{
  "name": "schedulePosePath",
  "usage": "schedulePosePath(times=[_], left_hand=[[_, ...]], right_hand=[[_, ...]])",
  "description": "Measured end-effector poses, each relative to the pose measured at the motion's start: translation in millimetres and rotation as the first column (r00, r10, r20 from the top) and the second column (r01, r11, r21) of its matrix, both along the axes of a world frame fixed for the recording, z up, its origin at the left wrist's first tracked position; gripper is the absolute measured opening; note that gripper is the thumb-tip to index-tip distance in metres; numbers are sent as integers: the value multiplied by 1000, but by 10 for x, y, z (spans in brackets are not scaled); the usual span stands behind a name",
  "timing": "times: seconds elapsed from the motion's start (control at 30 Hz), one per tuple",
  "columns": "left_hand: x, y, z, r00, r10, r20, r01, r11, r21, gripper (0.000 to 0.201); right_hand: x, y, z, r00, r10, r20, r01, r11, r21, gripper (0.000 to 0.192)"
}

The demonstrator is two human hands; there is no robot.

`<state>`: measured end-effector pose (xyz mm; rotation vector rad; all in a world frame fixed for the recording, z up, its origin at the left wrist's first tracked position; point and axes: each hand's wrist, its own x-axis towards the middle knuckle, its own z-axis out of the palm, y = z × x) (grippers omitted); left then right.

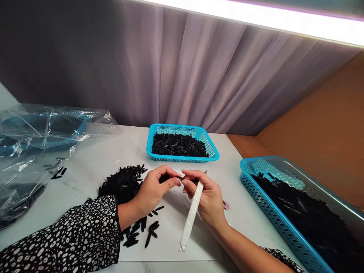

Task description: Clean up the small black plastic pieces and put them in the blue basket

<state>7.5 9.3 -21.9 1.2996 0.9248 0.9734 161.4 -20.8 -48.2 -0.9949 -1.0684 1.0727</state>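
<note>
Between my fingertips, over the middle of the table, is a small thin black piece [180, 178]. My left hand [153, 189] pinches one end of it, and more black shows inside the curled fingers. The fingertips of my right hand [207, 195] meet its other end. My right hand also grips a slim blade wrapped in white tape [191, 218]; its wrapped length slants down toward me, and a grey pointed tip sticks out above the knuckles. Beside and partly behind my left hand lies a heap of black pieces [121, 184], with several loose ones [152, 229] nearer me.
A blue basket [184, 159] of black pieces stands at the back. A larger blue basket [273, 212], partly under clear plastic, is at the right. Clear plastic bags [42, 140] cover the left side. A pink object [225, 204] is partly hidden behind my right wrist.
</note>
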Motion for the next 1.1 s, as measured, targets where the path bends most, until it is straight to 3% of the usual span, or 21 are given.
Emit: schedulePosePath(times=[0.07,0.17,0.23,0.5,0.77,0.9,1.1], left_hand=[[3,4,12,998,-55,25,57,995,-86,18],[11,7,20,988,-108,108,132,961,-244,17],[18,8,3,986,-99,135,135,948,-287,28],[32,19,-86,990,-129,54,134,986,-100,28],[11,21,-60,991,-111,77,116,991,-65,19],[6,20,-29,989,-112,93,116,992,-45,24],[18,11,-49,986,-137,98,149,981,-123,20]], right_hand=[[6,22,25,1000,13,-11,-13,1000,-15,15],[16,62,39,984,60,-170,-82,989,-120,25],[27,86,23,964,69,-256,-112,981,-161,31],[51,107,-15,953,57,-299,-115,977,-181,35],[38,94,25,938,62,-342,-136,971,-195,34],[34,81,40,934,66,-352,-146,967,-207,36],[6,79,65,939,47,-342,-127,968,-216,40]])
